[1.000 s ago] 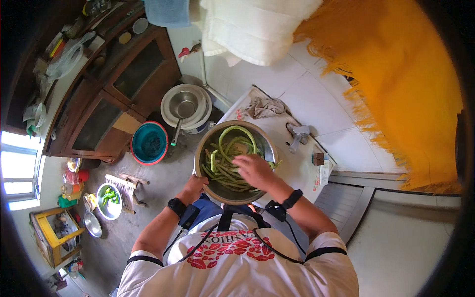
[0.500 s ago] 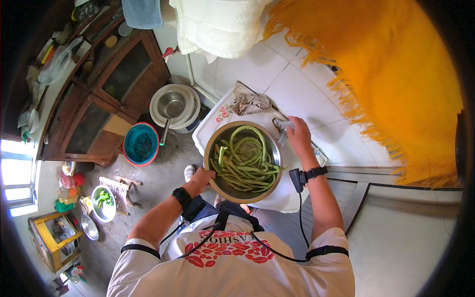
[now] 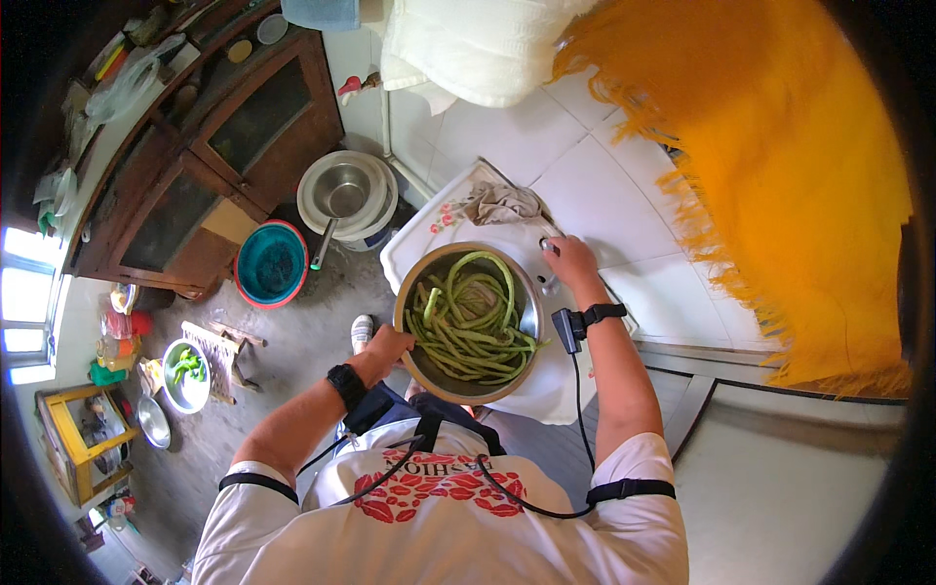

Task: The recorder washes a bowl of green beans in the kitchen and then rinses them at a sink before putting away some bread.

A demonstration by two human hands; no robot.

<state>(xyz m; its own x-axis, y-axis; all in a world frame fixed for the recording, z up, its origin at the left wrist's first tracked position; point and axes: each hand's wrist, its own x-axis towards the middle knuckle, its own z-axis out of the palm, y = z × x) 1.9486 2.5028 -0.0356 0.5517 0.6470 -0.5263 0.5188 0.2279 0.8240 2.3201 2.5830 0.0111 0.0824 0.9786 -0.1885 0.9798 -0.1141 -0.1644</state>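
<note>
A metal basin holds long green beans, several of them coiled. It rests over a white sink with red flower prints. My left hand grips the basin's left rim, fingers partly hidden behind it. Beyond the basin's right edge, my right hand has its fingers closed on a small metal tap handle. The tap's body shows between that hand and the basin. A crumpled grey cloth lies on the sink's back corner.
Left of the sink stand a white bucket topped by a metal ladle and a teal tub. A bowl with green vegetables sits further left. White towels and an orange fringed cloth hang ahead and right.
My right hand has shifted slightly and its fingers now close round the tap handle. The basin has moved a little left relative to the sink, still in my left hand. The view has turned slightly.
</note>
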